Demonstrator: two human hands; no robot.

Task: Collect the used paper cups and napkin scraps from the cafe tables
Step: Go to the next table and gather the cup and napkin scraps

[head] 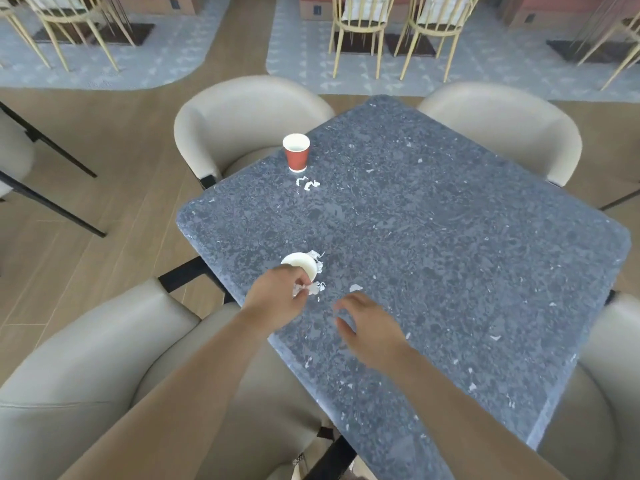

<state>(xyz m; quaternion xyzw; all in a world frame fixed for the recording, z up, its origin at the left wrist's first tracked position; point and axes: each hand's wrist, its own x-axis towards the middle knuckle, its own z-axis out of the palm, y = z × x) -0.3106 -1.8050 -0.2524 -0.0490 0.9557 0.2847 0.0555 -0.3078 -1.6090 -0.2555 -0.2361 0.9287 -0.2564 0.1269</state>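
On the dark speckled table stand two paper cups. A red one is upright near the far left edge, with white napkin scraps lying just in front of it. A nearer cup, seen from above with a white inside, stands close to the left edge with scraps around it. My left hand is right beside this cup, fingers pinched on a napkin scrap. My right hand hovers over the table with fingers spread, holding nothing. One small scrap lies just beyond it.
Beige padded chairs surround the table: far left, far right, near left and near right. Wooden spindle chairs stand on the patterned floor behind. Wood flooring lies to the left.
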